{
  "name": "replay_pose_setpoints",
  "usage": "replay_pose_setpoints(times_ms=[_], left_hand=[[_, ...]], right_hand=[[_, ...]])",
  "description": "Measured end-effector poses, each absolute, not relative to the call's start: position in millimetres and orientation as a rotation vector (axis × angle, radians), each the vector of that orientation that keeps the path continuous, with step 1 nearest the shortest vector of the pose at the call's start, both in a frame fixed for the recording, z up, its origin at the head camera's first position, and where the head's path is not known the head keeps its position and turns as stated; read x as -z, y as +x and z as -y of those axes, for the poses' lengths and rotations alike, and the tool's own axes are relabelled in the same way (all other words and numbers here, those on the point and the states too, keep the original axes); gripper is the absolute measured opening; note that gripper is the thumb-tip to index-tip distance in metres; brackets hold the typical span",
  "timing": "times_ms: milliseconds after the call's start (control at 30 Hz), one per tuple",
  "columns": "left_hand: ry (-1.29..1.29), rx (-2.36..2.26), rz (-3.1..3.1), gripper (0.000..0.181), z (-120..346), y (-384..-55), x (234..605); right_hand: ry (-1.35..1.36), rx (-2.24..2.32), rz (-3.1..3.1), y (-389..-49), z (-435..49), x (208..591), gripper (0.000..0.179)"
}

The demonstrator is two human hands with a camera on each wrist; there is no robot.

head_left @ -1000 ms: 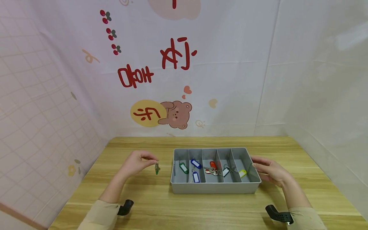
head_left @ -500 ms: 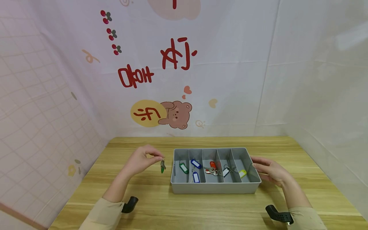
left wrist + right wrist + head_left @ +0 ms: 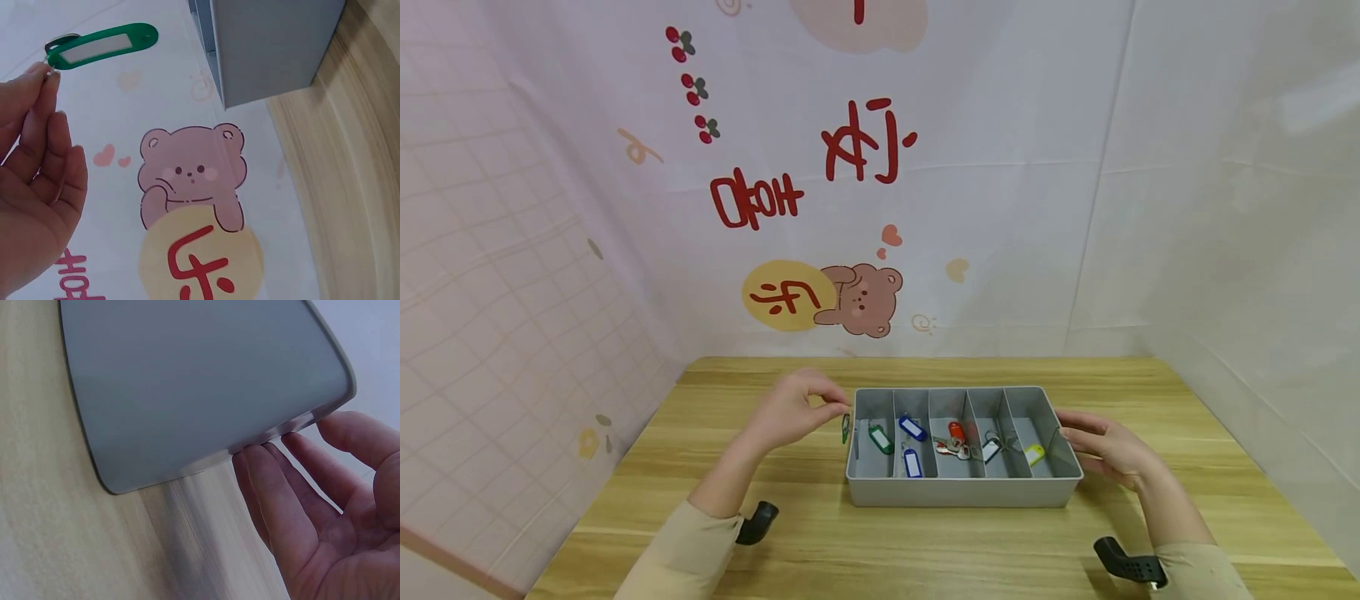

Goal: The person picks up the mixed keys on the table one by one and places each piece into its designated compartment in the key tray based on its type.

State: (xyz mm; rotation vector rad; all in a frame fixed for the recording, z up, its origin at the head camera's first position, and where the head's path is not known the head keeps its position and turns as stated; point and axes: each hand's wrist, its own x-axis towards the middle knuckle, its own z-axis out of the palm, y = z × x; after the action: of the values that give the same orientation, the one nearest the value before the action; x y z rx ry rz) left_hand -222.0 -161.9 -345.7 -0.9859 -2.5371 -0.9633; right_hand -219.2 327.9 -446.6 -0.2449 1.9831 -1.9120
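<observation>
My left hand [image 3: 793, 410] pinches a key ring between thumb and fingertips, and a green key tag [image 3: 103, 45] with a white label hangs from it. In the head view this tag appears edge-on, just left of the grey divided tray [image 3: 958, 492]. My right hand [image 3: 1112, 446] touches the tray's right wall with extended fingertips; the right wrist view shows them along the wall [image 3: 206, 394]. Inside the tray, from left, lie another green tag [image 3: 881, 438], two blue tags [image 3: 912, 428], a red tag with keys [image 3: 956, 432], a dark tag with a white label [image 3: 992, 449] and a yellow tag [image 3: 1034, 453].
The tray stands on a wooden table [image 3: 940, 550], its compartments split by thin upright dividers. A white printed curtain [image 3: 1000, 208] with a bear drawing hangs behind the table and down both sides. Black wrist mounts [image 3: 757, 523] sit at both sleeves.
My left hand has moved right, carrying the hanging green key tag up to the tray's left edge. The right hand and the tray have stayed in place.
</observation>
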Motion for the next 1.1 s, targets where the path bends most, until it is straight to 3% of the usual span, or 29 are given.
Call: replay_pose_setpoints(times_ms=[533, 1100], left_hand=[[-1.005, 0.86, 2.785, 0.004, 138.4, -231.1, 335.2], [-0.677, 1.212, 3.025, 0.005, 133.2, -245.9, 345.9]], right_hand=[[-0.241, 1.915, -1.981, -219.8, -328.4, 447.9, 0.053], [-0.244, 1.921, -1.972, -218.9, -328.3, 446.8, 0.053]])
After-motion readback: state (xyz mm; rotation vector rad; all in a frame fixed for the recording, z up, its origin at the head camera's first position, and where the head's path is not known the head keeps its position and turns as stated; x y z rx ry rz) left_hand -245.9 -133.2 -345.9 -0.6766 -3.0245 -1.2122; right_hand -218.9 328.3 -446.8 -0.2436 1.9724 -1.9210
